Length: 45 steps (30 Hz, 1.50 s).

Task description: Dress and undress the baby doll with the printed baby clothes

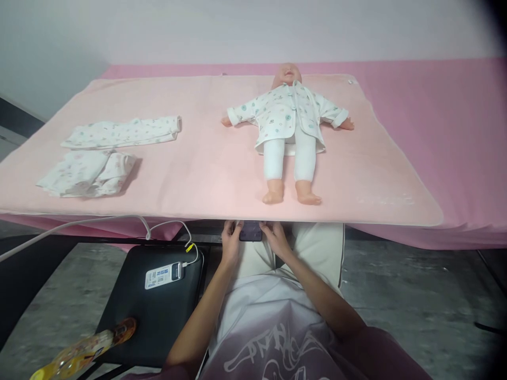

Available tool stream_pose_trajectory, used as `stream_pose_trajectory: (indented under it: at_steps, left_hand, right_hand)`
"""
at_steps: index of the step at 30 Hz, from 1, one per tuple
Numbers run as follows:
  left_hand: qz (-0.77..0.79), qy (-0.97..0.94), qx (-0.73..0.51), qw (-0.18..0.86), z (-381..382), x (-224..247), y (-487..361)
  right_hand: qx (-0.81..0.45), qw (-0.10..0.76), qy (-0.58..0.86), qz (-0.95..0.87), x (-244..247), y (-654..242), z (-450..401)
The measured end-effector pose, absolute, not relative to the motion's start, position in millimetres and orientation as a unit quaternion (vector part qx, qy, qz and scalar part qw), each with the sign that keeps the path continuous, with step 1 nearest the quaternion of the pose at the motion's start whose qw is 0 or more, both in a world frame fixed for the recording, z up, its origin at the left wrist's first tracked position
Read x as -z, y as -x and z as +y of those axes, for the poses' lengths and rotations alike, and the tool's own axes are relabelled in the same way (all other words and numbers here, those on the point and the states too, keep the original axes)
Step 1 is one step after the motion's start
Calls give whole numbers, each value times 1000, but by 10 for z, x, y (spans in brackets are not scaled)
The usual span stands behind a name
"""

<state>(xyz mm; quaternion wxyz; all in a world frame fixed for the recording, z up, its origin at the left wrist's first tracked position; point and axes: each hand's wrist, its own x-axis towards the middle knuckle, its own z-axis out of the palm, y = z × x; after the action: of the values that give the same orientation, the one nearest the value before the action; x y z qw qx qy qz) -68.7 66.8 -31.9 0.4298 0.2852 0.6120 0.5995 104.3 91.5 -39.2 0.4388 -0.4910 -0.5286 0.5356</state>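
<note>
A dark, flat, rectangular phone is grasped at opposite sides by the left grip and the right grip. Both grips are lightly closed on it; the thumbs are laid toward the upper face, while the fingers beneath are hidden. The phone is located between the grips, above a lap in pale trousers and at the near edge of the pink cloth-covered desk. Whether its far end lies under that edge cannot be told.

For a sound hold, equal pressure should be applied from both sides and the phone should be held level. The thumbs are best confined to the margins so that the face is left unobstructed. Clearance from the overhanging pale pink fabric mat should be observed, since knuckles or phone could be knocked against it.

Ahead of the right grip, a tan plastic doll in a white patterned cloth jacket is laid face up, touched by neither grip. Ahead and left of the left grip, two folded white patterned garments are placed. Left of the left grip, a white rectangular device is supported on a black padded stool.
</note>
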Motion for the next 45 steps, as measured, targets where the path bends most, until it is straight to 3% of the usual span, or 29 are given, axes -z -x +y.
stream_pose_trajectory:
  at_steps: [34, 45]
  left_hand:
    - [602, -376, -555, 434, 533, 433, 831]
    - [612, -362, -558, 428, 532, 467, 842]
  right_hand:
    - [-526, 432, 503, -533, 340, -1017, 905]
    - [-441, 421, 564, -557, 340, -875, 914]
